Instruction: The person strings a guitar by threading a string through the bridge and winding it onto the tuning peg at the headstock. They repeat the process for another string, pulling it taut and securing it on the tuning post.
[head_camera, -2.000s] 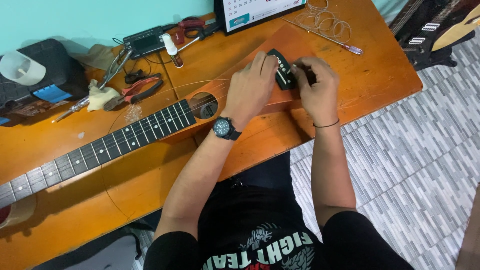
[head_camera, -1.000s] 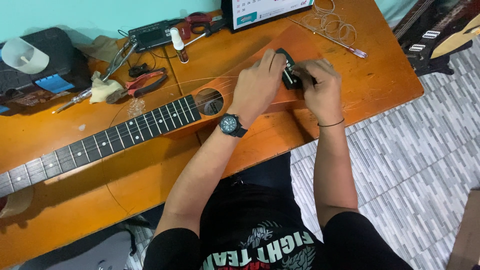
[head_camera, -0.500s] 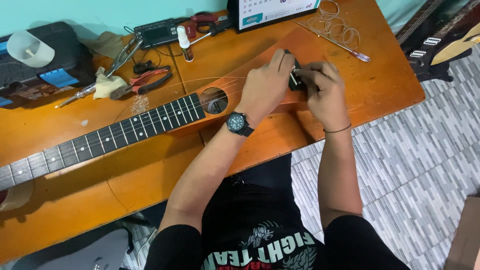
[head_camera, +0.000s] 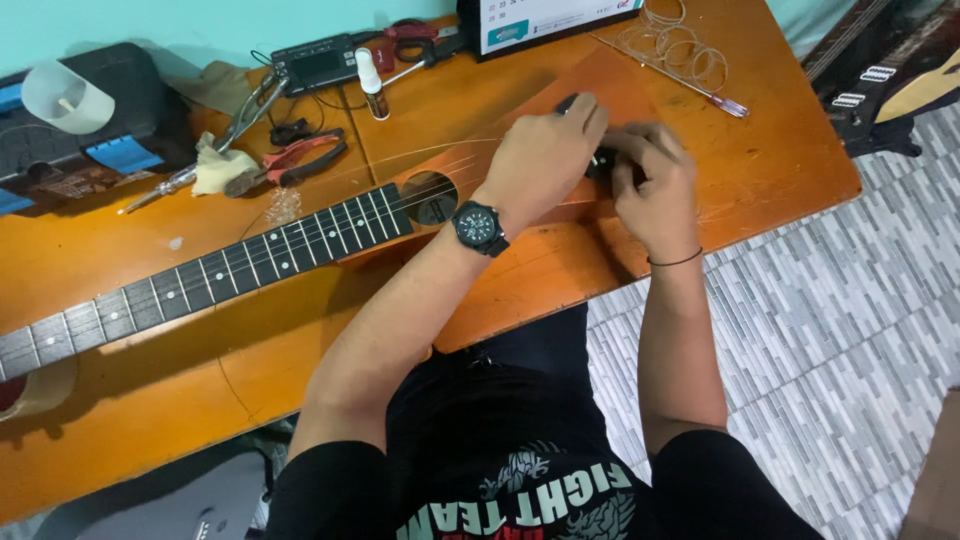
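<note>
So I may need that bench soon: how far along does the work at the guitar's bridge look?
Looks midway. Strings already run along the fretboard past the sound hole, though they look loose. In hand: the left hand and right hand both press at the dark bridge, which they mostly hide. Left: coiled strings lie unused at the table's far edge, with pliers and a screwdriver out.

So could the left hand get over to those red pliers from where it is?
Probably yes. The left hand rests on the guitar body, and the pliers lie beyond the neck with open tabletop around them; only the loose strings cross the way.
</note>
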